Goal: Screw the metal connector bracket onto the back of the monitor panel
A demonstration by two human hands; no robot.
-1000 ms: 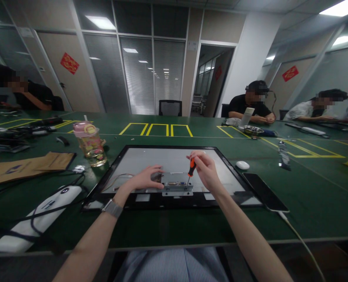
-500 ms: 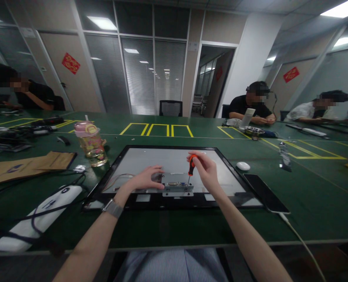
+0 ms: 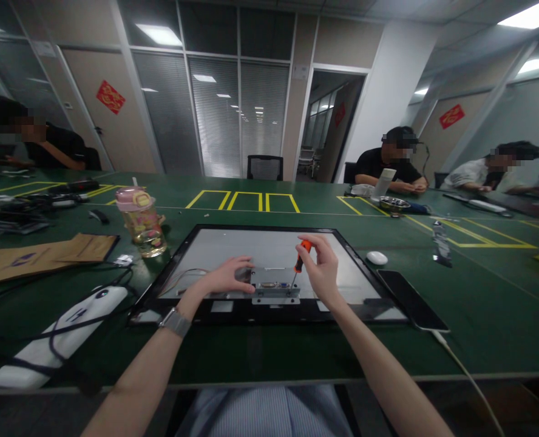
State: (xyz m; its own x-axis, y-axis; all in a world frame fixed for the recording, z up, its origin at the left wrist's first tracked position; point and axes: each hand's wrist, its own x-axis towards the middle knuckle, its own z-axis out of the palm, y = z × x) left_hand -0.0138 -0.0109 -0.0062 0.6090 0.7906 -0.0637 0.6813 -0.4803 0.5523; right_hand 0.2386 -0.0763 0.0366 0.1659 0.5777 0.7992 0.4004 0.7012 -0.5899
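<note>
A flat display panel [image 3: 269, 246] with a black frame lies in front of me. Near its front edge sits a metal bracket [image 3: 276, 297] carrying a row of connector ports. My left hand [image 3: 226, 276] steadies the bracket's left side, thumb at the front and fingers at the back. My right hand [image 3: 320, 264] grips an orange-and-black screwdriver [image 3: 300, 260] between thumb and fingers. The screwdriver leans with its tip down at the right end of the bracket; the exact contact point is too small to make out. Thin wires [image 3: 183, 276] lie left of my left hand.
At left stand a pink-lidded bottle [image 3: 139, 221], a brown paper envelope [image 3: 46, 258] and a white power strip [image 3: 64, 334] with dark cables. To the right lie a white earbud case [image 3: 377, 258] and a phone [image 3: 413, 300] on a cable. Other people sit across the table.
My right hand and the screwdriver's handle have shifted slightly right, so the screwdriver leans more. The left hand and the panel stay where they were.
</note>
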